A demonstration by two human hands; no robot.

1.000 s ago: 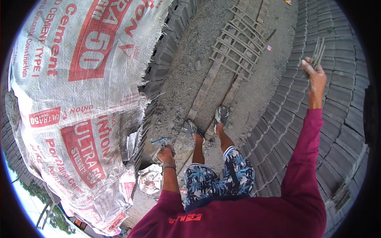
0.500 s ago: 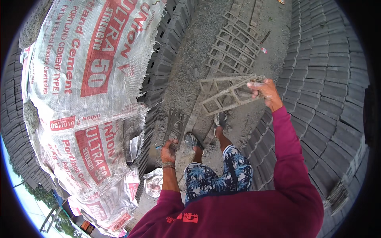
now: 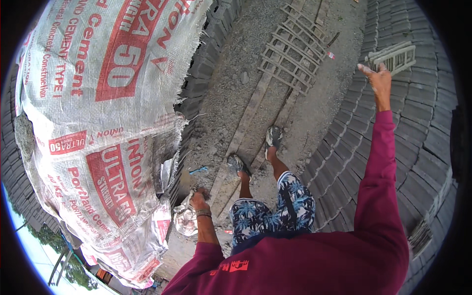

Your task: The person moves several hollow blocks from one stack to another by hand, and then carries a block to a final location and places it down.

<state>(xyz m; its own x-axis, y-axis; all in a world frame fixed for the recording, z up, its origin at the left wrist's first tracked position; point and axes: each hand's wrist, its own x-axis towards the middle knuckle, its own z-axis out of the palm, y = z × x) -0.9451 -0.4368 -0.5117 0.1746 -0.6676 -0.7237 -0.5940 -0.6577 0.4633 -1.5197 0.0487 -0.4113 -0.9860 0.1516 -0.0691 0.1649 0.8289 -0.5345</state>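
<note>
My right hand (image 3: 378, 83) reaches far out to the right over the block stack. Its thumb and fingers are spread apart. Just beyond the fingertips, a few grey ladder-like frames (image 3: 404, 58) lie one on another atop the blocks, and the fingertips overlap their near edge. My left hand (image 3: 199, 200) hangs low beside the cement sacks, fingers curled in around something dark that I cannot make out. Near it, a crumpled white bag (image 3: 186, 220) sits on the ground, and a small blue strip (image 3: 198, 170) lies a little farther off.
Several slatted frames (image 3: 295, 49) lie across long planks (image 3: 250, 110) on the gravel path ahead. Printed cement sacks (image 3: 118, 118) cover the stack on my left. Rows of grey blocks (image 3: 393, 128) rise on my right. My shoes (image 3: 239, 164) stand on the planks.
My right hand has swung right and away, moving the frames from above the path onto the block stack. The dark slats at my left hand no longer show, and that hand sits lower.
</note>
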